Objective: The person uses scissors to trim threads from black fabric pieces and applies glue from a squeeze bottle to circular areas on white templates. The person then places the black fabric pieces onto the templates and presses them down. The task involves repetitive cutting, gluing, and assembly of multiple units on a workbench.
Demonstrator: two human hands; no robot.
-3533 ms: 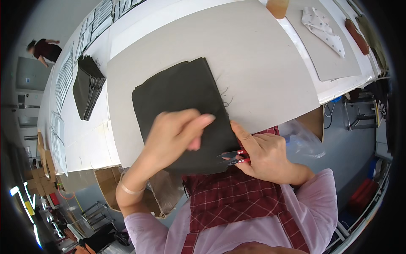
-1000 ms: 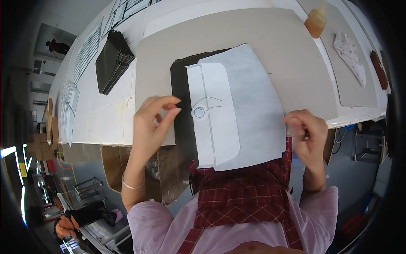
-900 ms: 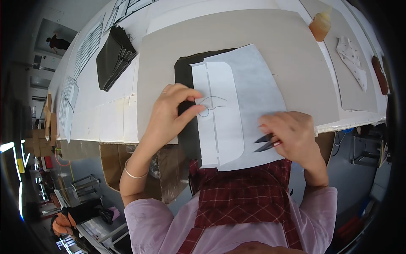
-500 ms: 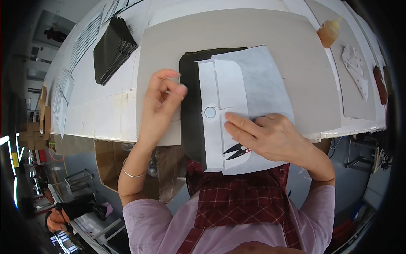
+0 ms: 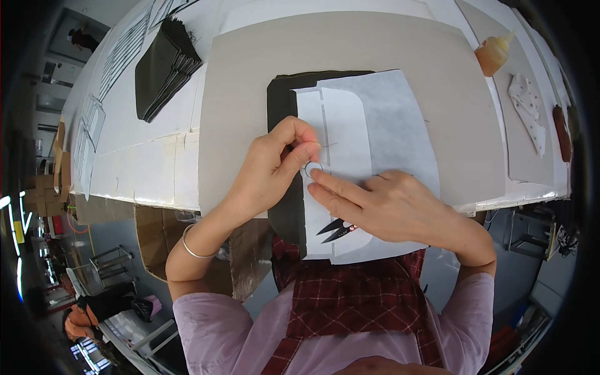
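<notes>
Head view: hands on paper pattern at bench's near edge

A white paper pattern [image 5: 369, 150] is laid over dark fabric [image 5: 282, 112], its long axis running from the near edge toward the far edge. A small ring [image 5: 312, 168] on it is pinched by the left hand [image 5: 269, 169]. The right hand [image 5: 387, 206] is pressed flat just beside it, fingers together, with thread snips [image 5: 337, 230] tucked beneath.

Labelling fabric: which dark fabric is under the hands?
The single dark piece under the white paper pattern, not the dark stack at the far left.
</notes>
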